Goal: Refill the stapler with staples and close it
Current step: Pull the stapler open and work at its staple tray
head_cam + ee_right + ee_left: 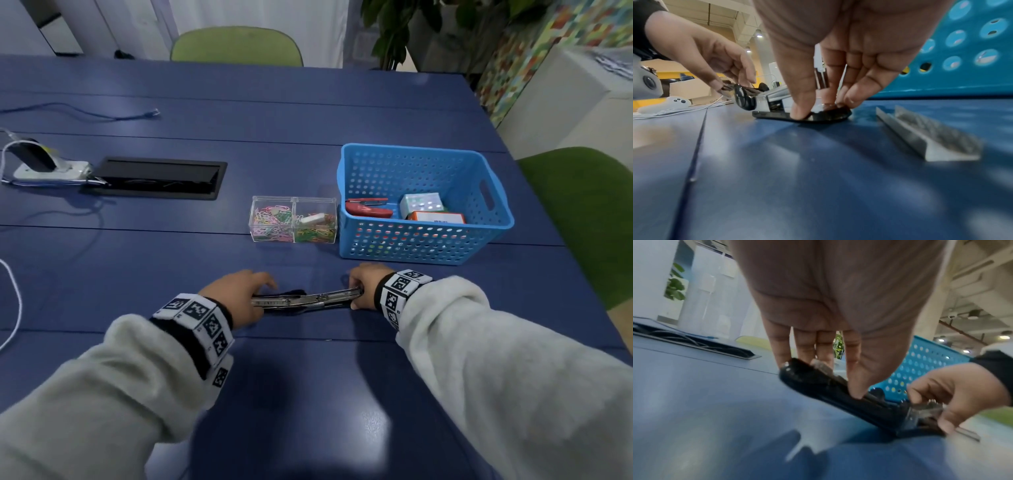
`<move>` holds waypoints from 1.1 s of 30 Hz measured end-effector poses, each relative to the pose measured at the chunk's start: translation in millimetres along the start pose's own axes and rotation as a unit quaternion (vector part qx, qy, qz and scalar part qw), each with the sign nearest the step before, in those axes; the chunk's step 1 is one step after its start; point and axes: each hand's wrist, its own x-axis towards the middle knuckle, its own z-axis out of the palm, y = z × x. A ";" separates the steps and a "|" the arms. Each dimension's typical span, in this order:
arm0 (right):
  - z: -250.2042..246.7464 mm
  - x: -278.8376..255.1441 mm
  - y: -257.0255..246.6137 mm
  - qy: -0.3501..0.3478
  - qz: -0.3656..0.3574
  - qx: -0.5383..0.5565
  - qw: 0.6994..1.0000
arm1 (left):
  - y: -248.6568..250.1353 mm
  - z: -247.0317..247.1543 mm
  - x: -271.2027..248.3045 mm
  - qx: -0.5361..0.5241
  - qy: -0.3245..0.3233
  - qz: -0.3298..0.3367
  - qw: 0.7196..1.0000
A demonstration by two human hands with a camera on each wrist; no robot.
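Observation:
A black stapler (305, 299) with a metal magazine lies swung open and stretched flat on the blue table (308, 394). My left hand (239, 294) pinches its left end, thumb and fingers on the black part (824, 379). My right hand (359, 287) pinches the right end, with thumb and fingertips down on the black base (824, 107). A silver strip of staples (929, 134) lies loose on the table just right of the right hand. In the head view the right wrist hides this strip.
A blue perforated basket (424, 253) stands right behind the right hand, holding a red stapler (366, 207) and small boxes (435, 217). A clear paper-clip box (294, 219) sits to its left. Power strip (48, 169), cable hatch (161, 178) and white cable (13, 308) lie far left.

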 end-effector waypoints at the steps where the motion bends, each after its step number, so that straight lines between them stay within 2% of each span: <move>1: 0.1 0.1 -0.1 0.000 0.003 -0.001 1.000 | 3.7 2.8 2.5 0.018 -0.015 0.004 1.000; 5: 0.1 -0.5 -0.6 0.002 0.008 -0.003 1.000 | 26.0 17.8 11.4 0.031 -0.070 0.061 0.995; 9: 1.3 -8.6 2.4 0.012 0.007 0.016 1.000 | 42.4 27.7 20.7 0.042 -0.063 0.101 0.992; 12: -5.1 -22.4 16.3 0.034 0.023 0.062 0.997 | 42.6 29.8 24.1 0.062 -0.063 0.100 0.991; 15: -9.5 -35.3 38.7 0.062 0.073 0.075 0.993 | 42.4 29.5 24.5 0.073 -0.071 0.101 0.990; 19: -3.0 -44.1 53.1 0.033 0.134 0.033 0.990 | 43.4 28.2 26.2 0.092 -0.076 0.102 0.988; 31: -0.4 -37.6 38.0 0.010 0.136 0.015 0.990 | 40.7 30.6 32.5 0.110 -0.080 0.103 0.985; 33: -3.8 -42.9 39.0 0.036 0.142 0.044 0.988 | 40.9 30.6 32.6 0.110 -0.080 0.105 0.985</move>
